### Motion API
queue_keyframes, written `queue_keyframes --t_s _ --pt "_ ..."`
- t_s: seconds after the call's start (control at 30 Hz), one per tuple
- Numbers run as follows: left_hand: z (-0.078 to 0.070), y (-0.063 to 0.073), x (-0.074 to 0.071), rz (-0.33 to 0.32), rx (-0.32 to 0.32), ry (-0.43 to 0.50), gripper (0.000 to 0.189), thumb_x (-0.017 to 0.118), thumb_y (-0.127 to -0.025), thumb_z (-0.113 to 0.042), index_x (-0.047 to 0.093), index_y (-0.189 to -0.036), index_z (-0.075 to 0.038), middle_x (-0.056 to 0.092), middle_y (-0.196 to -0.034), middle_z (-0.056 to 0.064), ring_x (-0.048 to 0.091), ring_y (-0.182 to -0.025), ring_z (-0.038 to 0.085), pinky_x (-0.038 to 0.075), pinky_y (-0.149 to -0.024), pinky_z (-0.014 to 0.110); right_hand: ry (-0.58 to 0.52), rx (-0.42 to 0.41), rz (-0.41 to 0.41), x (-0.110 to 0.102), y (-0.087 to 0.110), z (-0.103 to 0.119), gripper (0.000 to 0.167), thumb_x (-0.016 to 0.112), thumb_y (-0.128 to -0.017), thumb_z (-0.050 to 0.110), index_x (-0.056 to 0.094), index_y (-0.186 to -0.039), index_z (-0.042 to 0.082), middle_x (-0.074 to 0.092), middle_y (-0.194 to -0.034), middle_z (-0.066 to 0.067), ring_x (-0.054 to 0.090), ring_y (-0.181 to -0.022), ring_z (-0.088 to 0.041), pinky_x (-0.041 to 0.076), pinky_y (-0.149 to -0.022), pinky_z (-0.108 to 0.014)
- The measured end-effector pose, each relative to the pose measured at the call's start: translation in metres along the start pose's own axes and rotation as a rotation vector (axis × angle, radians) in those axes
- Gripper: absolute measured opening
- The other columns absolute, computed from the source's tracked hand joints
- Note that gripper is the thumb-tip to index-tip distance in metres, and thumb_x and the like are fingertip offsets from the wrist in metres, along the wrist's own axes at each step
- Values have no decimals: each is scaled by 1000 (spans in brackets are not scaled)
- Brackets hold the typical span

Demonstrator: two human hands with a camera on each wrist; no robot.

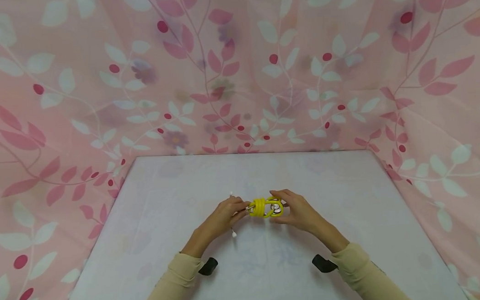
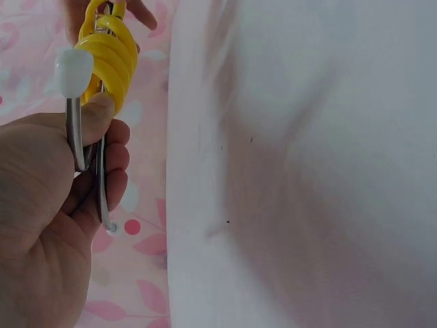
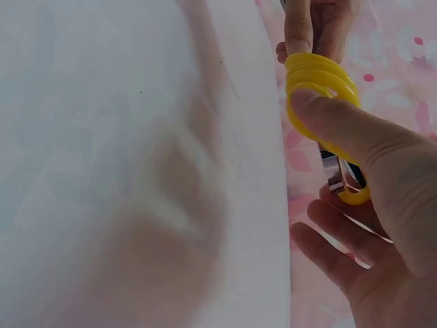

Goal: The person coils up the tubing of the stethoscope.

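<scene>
A stethoscope with its yellow tube [image 1: 260, 207] wound into a tight bundle is held up between both hands over the table. My left hand [image 1: 228, 213] pinches its metal ear tubes [image 2: 74, 130] beside the coils, the white ear tip [image 2: 73, 72] poking out past the thumb. At the other end, my right hand [image 1: 299, 213] holds the looped tube. In the right wrist view the thumb lies on the yellow coils [image 3: 319, 72], the fingers curving below. The shiny metal chest piece [image 1: 276, 207] sits inside the loop, partly hidden by the tube.
A white-covered table [image 1: 307, 173] lies beneath the hands. Pink leaf-patterned cloth [image 1: 235, 77] hangs behind it and on both sides. Dark wrist-worn devices [image 1: 207, 266] show below both forearms.
</scene>
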State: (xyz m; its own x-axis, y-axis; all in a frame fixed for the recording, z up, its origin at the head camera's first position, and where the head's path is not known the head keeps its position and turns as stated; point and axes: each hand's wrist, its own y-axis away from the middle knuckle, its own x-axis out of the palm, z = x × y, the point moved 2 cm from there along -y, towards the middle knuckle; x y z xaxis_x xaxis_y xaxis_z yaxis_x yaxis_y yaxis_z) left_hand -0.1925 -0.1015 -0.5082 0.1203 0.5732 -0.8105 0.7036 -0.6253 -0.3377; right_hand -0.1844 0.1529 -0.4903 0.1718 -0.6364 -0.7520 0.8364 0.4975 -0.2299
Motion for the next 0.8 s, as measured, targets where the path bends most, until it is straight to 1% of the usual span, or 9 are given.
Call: queue_keyframes --t_s 0.1,0.23,0.3,0.37,0.43,0.53,0.6,0.7,0.8 --pt "-1 -1 0 26 -2 -2 32 73 -89 -13 70 -120 -8 65 -95 -3 54 -83 7 51 -75 21 34 -25 7 -2 -1 0 70 89 -72 27 59 -132 6 64 -121 -7 65 -105 -22 58 -84 -38" --pt "0 -2 -2 46 -31 -38 33 73 -89 -17 70 -122 -12 67 -99 -5 54 -91 9 51 -81 25 35 -75 -30 -6 -4 -2 66 91 -69 23 63 -127 6 65 -118 -8 66 -101 -21 58 -81 -40" --pt "3 -1 -4 41 -42 -65 33 73 -89 -17 70 -122 -13 69 -100 -5 54 -95 11 49 -85 29 33 -102 -56 -8 -5 -4 66 91 -68 22 63 -126 6 66 -117 -8 66 -99 -20 58 -80 -39" --pt "7 -1 -7 28 -39 -88 32 74 -88 -17 71 -120 -12 70 -101 -6 55 -97 12 48 -88 33 36 -119 -76 -9 -5 -7 66 91 -68 23 64 -125 6 66 -117 -7 65 -98 -18 58 -79 -37" --pt "11 -1 -8 1 -23 -112 28 74 -88 -18 73 -116 -13 70 -101 -5 56 -100 14 47 -92 37 30 -127 -87 -9 -6 -11 66 91 -69 24 64 -126 6 66 -117 -7 65 -98 -18 58 -79 -37" --pt "17 -1 -9 -47 -4 -140 22 74 -88 -23 75 -108 -14 69 -100 -4 57 -103 17 46 -97 43 21 -122 -82 -7 -9 -18 66 90 -70 27 63 -126 7 66 -119 -7 65 -102 -20 58 -79 -40" --pt "22 -1 -7 -79 -8 -158 20 74 -88 -26 76 -104 -15 69 -100 -4 57 -106 18 45 -99 45 16 -108 -76 -4 -11 -25 66 90 -70 27 63 -127 7 66 -121 -7 64 -104 -21 58 -79 -41" --pt "29 -1 -3 -107 -38 -163 21 75 -88 -28 77 -103 -15 70 -100 -4 57 -106 19 44 -98 45 17 -82 -65 5 -15 -38 65 90 -70 27 64 -126 5 66 -122 -7 64 -107 -22 58 -81 -40" --pt "37 -2 4 -111 -75 -144 21 74 -88 -27 77 -104 -13 70 -101 -2 56 -105 20 45 -95 44 34 -38 -40 15 -19 -51 65 88 -72 28 63 -127 5 67 -123 -7 64 -108 -22 56 -85 -40"
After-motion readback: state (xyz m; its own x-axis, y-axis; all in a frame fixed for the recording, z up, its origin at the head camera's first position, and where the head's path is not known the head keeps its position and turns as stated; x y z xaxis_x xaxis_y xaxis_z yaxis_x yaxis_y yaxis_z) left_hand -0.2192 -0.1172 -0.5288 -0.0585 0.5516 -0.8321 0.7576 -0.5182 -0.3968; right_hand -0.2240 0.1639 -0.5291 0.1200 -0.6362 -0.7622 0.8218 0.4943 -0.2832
